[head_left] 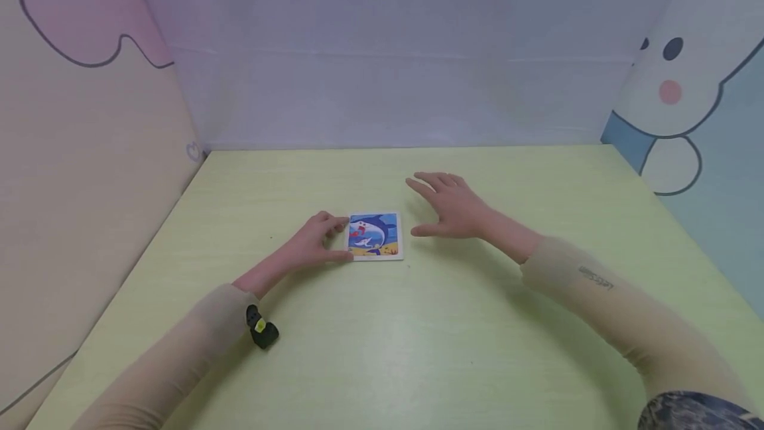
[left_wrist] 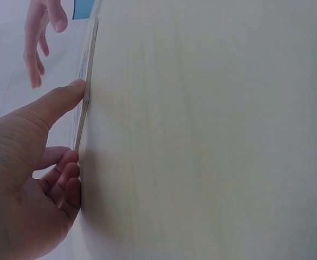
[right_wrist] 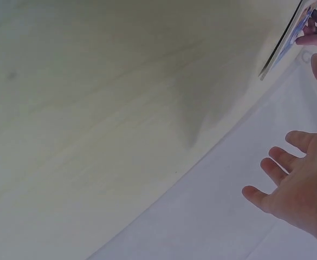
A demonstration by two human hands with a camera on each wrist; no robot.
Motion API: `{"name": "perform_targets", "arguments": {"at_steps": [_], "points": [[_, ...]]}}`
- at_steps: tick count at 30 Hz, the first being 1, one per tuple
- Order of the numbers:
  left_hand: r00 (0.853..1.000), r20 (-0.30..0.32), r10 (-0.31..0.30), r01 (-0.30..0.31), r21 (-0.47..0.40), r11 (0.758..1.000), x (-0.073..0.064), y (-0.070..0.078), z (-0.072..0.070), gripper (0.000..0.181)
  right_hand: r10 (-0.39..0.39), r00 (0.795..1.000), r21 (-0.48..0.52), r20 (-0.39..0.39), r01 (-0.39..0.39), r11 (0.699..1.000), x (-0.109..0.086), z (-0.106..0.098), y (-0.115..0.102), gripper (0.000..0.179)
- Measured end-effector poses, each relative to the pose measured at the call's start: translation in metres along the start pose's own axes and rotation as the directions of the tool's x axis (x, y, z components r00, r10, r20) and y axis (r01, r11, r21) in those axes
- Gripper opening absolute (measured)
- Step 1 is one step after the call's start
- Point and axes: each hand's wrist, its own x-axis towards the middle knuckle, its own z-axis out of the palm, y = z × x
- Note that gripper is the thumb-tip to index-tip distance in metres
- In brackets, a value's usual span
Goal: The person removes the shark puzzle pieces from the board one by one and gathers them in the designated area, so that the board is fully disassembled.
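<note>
A small square picture board (head_left: 374, 236) with a white border lies on the table, printed with a blue-and-white sea animal over yellow sand. My left hand (head_left: 310, 241) holds it at its left side, thumb at the near left corner and index finger at the far left corner. In the left wrist view, the thumb (left_wrist: 66, 100) presses on the board's thin edge (left_wrist: 89, 76), while the other fingers curl by its far corner. To the right, my right hand (head_left: 456, 208) hovers over the table with fingers spread, apart from the board and holding nothing.
The pale yellow table (head_left: 382, 344) runs back to a whitish cloth wall (head_left: 382, 85). Side panels with cartoon drawings stand at left and right. A black device (head_left: 262, 330) sits at the left sleeve cuff.
</note>
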Motion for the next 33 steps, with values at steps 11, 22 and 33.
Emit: {"name": "perform_targets", "arguments": {"at_steps": [11, 22, 33], "points": [[0.999, 0.015, -0.047, 0.048, -0.05, 0.998, 0.001, 0.0, 0.003, 0.082, -0.033, 0.991, 0.186, 0.129, 0.008, 0.983, 0.028, 0.017, -0.022, 0.089], [0.998, 0.023, -0.053, 0.055, -0.074, 0.996, -0.002, 0.004, -0.001, 0.08, -0.029, 0.967, 0.303, 0.252, -0.051, 0.952, 0.051, 0.02, -0.026, 0.068], [0.999, 0.033, -0.032, 0.033, -0.048, 0.998, 0.005, 0.007, -0.003, 0.077, -0.011, 0.941, 0.29, 0.337, -0.092, 0.952, 0.059, 0.015, -0.026, 0.067]]}}
